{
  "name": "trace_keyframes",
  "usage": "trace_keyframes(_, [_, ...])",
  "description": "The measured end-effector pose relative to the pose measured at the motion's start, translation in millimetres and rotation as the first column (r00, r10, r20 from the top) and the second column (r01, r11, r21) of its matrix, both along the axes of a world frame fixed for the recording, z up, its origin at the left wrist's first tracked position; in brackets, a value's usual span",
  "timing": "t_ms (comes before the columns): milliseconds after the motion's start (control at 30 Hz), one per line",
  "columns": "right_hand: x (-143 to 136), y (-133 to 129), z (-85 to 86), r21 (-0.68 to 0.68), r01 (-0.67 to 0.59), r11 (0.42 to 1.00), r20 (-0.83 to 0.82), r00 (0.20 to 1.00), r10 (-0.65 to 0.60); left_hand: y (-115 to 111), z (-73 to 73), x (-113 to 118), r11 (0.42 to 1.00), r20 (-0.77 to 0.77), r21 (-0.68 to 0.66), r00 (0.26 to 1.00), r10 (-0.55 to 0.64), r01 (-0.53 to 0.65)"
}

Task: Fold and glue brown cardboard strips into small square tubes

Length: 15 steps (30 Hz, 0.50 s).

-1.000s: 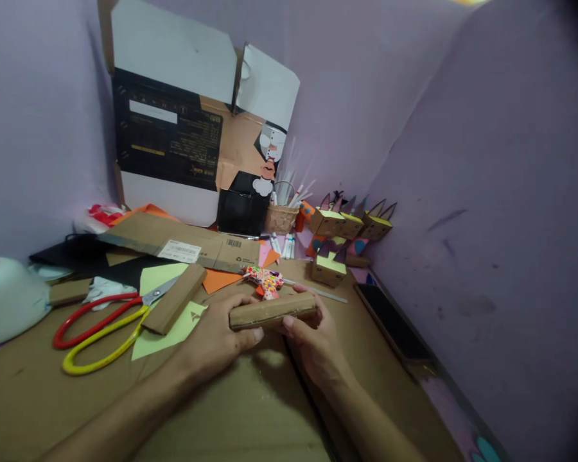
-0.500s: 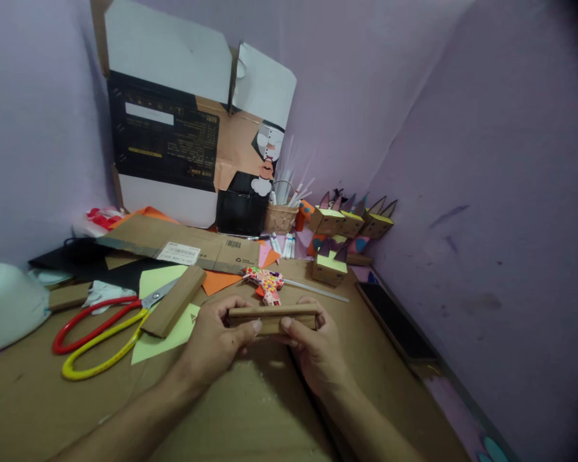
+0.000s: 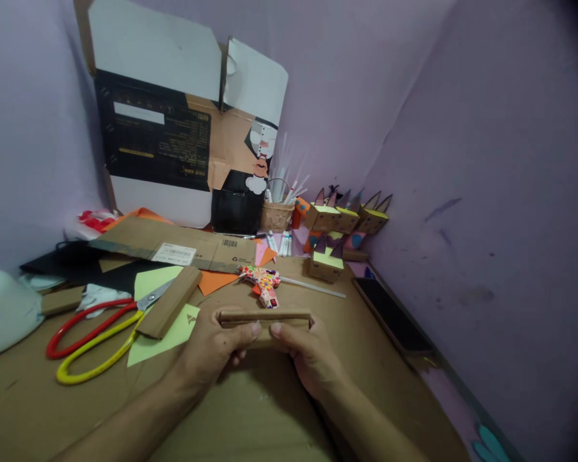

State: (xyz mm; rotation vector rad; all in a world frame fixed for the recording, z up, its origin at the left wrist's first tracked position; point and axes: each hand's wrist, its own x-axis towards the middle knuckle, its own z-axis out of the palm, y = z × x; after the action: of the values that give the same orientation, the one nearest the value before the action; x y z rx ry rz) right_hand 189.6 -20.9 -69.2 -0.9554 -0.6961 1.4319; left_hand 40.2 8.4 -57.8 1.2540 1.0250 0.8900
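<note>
Between both hands is a folded strip of brown cardboard (image 3: 264,316), held level above the table. My left hand (image 3: 216,340) is closed round its left end, the thumb pressing the near side. On the right end my right hand (image 3: 301,343) grips likewise, thumb tip close to the other thumb. Most fingers are hidden behind the cardboard. Just beyond it lies a glue gun with a colourful pattern (image 3: 264,282), a clear glue stick (image 3: 313,287) reaching out to its right. Left of my hands, another folded cardboard piece (image 3: 171,305) rests over the blades of red-and-yellow scissors (image 3: 96,340) and light green paper (image 3: 164,340).
A large flattened printed box (image 3: 154,128) leans on the back wall. Several small cardboard boxes with pointed ears (image 3: 326,264) stand at back right, near a basket (image 3: 277,217) of pens and sticks. A phone-like dark slab (image 3: 392,314) lies along the right wall.
The view has shifted slightly. Both hands keep hold of the folded cardboard; the right thumb has slid left along it, nearer the left thumb.
</note>
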Motion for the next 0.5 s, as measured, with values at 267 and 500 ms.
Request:
trace_keyframes(267, [0.8,0.3,-3.2,0.021,0.025,0.999,0.08,0.996,-0.027,-2.9,2.1,3.6,0.997,0.024,-0.055,0.998,0.058,-0.057])
trace_keyframes(500, [2.0,3.1,4.5,-0.011,-0.04,0.999,-0.018,0.999,0.04,-0.3,7.3,5.3,0.978,0.09,-0.146,0.983,0.163,-0.149])
